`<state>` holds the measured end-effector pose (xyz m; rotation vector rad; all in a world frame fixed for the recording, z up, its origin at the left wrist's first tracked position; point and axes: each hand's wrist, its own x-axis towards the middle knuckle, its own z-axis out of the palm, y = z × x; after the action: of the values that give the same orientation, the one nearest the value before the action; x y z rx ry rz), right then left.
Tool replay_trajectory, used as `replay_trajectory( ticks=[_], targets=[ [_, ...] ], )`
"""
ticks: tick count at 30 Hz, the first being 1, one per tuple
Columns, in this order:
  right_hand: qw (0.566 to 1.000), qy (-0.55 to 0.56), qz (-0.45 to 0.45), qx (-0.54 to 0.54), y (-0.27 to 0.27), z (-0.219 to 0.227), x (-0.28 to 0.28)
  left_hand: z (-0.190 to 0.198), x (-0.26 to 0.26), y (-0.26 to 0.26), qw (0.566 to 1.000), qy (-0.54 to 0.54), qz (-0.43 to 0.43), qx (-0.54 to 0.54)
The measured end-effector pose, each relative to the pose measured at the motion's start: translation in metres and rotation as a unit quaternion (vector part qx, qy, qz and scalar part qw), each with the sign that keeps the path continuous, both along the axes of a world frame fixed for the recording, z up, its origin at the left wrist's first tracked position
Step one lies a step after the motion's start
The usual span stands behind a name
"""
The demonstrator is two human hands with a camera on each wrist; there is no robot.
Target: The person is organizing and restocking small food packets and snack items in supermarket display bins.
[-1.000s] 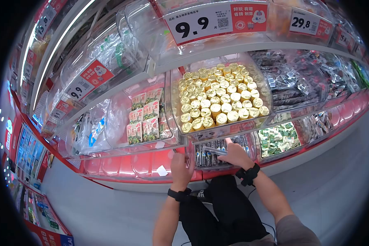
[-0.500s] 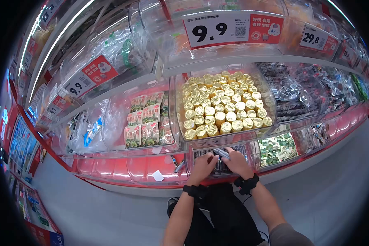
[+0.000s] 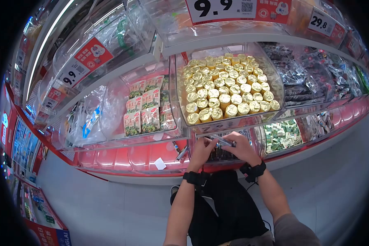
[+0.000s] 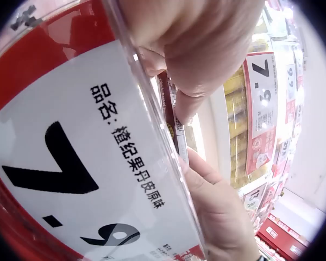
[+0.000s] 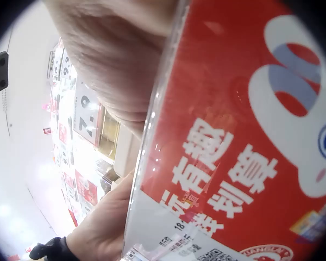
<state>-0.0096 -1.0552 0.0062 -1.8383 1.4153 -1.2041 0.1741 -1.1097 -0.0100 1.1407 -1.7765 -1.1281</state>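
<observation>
Both hands meet at the mouth of a clear lower bin [image 3: 250, 135] of dark stick packets, just under the bin of gold-foil rounds [image 3: 223, 90]. My right hand [image 3: 233, 141] holds a thin dark stick packet [image 3: 222, 142] by one end. My left hand [image 3: 207, 143] pinches its other end. In the left wrist view the left fingers [image 4: 185, 81] nip the narrow packet [image 4: 176, 130] behind the bin's 7.9 price label [image 4: 92, 163], with the right hand [image 4: 217, 212] below. The right wrist view shows the right hand [image 5: 114, 60] and the label's red part [image 5: 250, 136].
Green-and-white snack packs [image 3: 145, 110] fill the bin to the left, green packets [image 3: 281, 135] the one to the right. A loose stick packet [image 3: 181, 153] lies on the red shelf front [image 3: 127, 158]. Grey floor [image 3: 110, 205] spreads below; my dark trousers [image 3: 229, 209] are close to the shelf.
My left hand has moved right from the red shelf front to join the right hand on the stick packet. Both hands have risen slightly toward the bin mouth.
</observation>
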Motion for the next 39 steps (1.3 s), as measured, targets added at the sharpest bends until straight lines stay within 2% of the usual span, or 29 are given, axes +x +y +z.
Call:
replay_trajectory(
  ticks=[4,7,10,13,16,18,21,24,25,28,32,35,38,39],
  targets=[
    [0.999,-0.034,0.021,0.023,-0.003,-0.002,-0.003,0.013,0.002,0.006,0.992,0.115,-0.012,0.057],
    [0.999,0.005,-0.015,-0.04,-0.014,-0.027,-0.008,0.023,0.005,0.011,0.993,0.088,-0.06,0.045],
    [0.997,0.034,-0.049,-0.056,-0.015,-0.029,-0.012,0.02,0.004,0.011,0.996,0.029,-0.078,0.037],
    [0.98,-0.009,-0.181,0.083,-0.009,-0.012,-0.008,0.023,-0.003,0.022,0.987,-0.09,-0.007,-0.133],
    [0.974,-0.03,-0.2,0.102,-0.006,-0.008,-0.007,0.014,-0.005,0.039,0.927,-0.146,0.012,-0.344],
    [0.968,0.073,-0.231,0.067,-0.009,-0.022,-0.004,0.022,0.003,0.061,0.961,-0.074,0.019,-0.265],
    [0.936,0.231,-0.266,0.018,-0.002,-0.017,0.007,0.049,0.032,0.095,0.965,-0.046,0.052,-0.251],
    [0.952,0.224,-0.19,0.08,0.0,-0.01,0.008,0.057,0.081,0.103,0.961,-0.061,0.102,-0.251],
    [0.949,0.233,-0.207,0.043,0.0,-0.012,0.01,0.058,0.095,0.104,0.957,-0.073,0.122,-0.251],
    [0.929,0.334,-0.15,0.055,0.005,-0.002,0.012,0.047,0.122,0.095,0.936,-0.066,0.176,-0.297],
    [0.938,0.316,-0.138,0.042,0.0,-0.012,0.007,0.042,0.124,0.084,0.928,-0.047,0.284,-0.236],
    [0.943,0.295,-0.137,0.074,-0.002,-0.014,0.007,0.041,0.117,0.073,0.908,-0.106,0.297,-0.277],
    [0.945,0.289,-0.127,0.087,-0.003,-0.013,0.005,0.032,0.116,0.057,0.912,-0.159,0.312,-0.213],
    [0.945,0.288,-0.123,0.094,-0.002,-0.012,0.005,0.024,0.118,0.049,0.911,-0.197,0.289,-0.219]
  ],
)
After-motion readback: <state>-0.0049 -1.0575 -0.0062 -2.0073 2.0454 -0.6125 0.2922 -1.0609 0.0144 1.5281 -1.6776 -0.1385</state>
